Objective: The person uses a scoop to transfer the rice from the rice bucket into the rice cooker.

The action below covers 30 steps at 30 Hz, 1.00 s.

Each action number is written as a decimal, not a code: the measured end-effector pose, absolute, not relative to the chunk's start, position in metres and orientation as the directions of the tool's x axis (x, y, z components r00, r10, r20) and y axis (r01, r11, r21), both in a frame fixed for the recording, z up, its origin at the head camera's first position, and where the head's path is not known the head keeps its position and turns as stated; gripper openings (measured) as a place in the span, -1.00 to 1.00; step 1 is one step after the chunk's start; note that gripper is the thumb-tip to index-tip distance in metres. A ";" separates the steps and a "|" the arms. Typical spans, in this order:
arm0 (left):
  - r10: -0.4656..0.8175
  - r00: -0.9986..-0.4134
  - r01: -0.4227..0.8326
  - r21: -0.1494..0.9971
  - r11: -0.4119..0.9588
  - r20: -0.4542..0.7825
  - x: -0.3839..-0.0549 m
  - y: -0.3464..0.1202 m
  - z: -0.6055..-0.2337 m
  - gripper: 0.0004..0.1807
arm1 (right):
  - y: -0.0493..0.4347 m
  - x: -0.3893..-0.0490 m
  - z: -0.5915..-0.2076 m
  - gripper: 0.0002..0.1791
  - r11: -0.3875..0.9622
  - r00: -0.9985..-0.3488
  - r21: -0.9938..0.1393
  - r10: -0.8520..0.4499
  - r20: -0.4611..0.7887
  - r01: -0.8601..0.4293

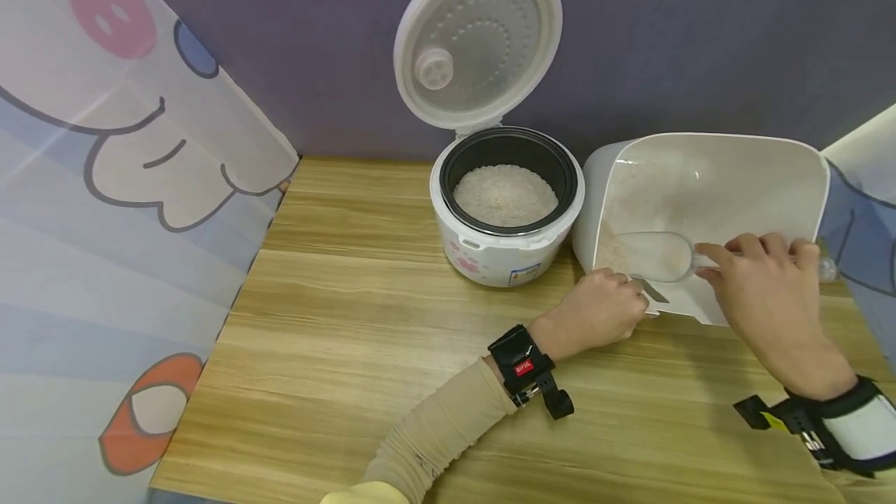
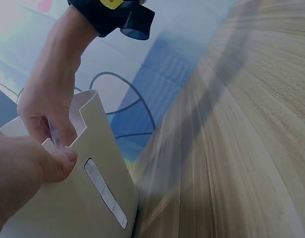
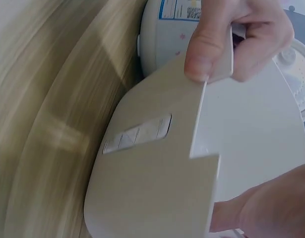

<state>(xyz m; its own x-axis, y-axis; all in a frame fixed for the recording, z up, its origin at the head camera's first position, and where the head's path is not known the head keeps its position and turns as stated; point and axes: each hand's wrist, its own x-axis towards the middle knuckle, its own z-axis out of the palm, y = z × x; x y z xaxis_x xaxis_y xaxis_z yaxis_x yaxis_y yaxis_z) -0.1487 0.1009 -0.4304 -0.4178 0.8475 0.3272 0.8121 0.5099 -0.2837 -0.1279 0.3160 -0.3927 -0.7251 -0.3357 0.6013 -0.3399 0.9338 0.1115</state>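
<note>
A white plastic rice bin [image 1: 756,177] stands at the right of the table, its wide mouth uncovered. My left hand [image 1: 602,309] grips its front rim near the left corner; the left wrist view shows the thumb [image 2: 60,163] on the outer side of the wall. Inside the bin, my right hand [image 1: 770,302] holds a clear scoop [image 1: 658,255] by the handle. The scoop's bowl points left, by a little rice [image 1: 610,247] along the inner left wall. In the right wrist view the bin wall hides most of the scoop.
Left of the bin stands a white rice cooker [image 1: 483,259] with its lid [image 1: 483,37] raised. White rice [image 1: 505,194] lies in its dark inner pot [image 1: 514,142]. Beneath is a wood-grain table [image 1: 336,317]; a dark wall [image 1: 294,45] rises behind, a cartoon-print cloth [image 1: 105,271] at left.
</note>
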 end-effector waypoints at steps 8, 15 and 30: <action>0.849 -0.426 0.814 -0.276 0.511 0.314 -0.148 0.102 -0.430 -0.65 | 0.310 -0.130 -0.396 -0.18 0.908 -0.680 0.200 -0.409 0.609 -0.367; 0.842 -0.430 0.806 -0.281 0.520 0.325 -0.149 0.103 -0.430 -0.61 | 0.302 -0.129 -0.401 -0.02 0.938 -0.752 0.088 -0.323 0.575 -0.335; 0.838 -0.436 0.812 -0.257 0.524 0.329 -0.147 0.106 -0.425 -0.63 | 0.302 -0.136 -0.403 -0.04 0.953 -0.772 -0.113 -0.154 0.617 -0.281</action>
<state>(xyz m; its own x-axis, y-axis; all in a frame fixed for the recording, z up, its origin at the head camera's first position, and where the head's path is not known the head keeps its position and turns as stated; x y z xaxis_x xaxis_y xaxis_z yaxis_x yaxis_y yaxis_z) -0.1471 0.1065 -0.4247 -0.4360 0.8376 0.3293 0.8123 0.5237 -0.2565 -0.1357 0.3016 -0.4029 -0.7719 -0.1543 0.6167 -0.2809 0.9530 -0.1131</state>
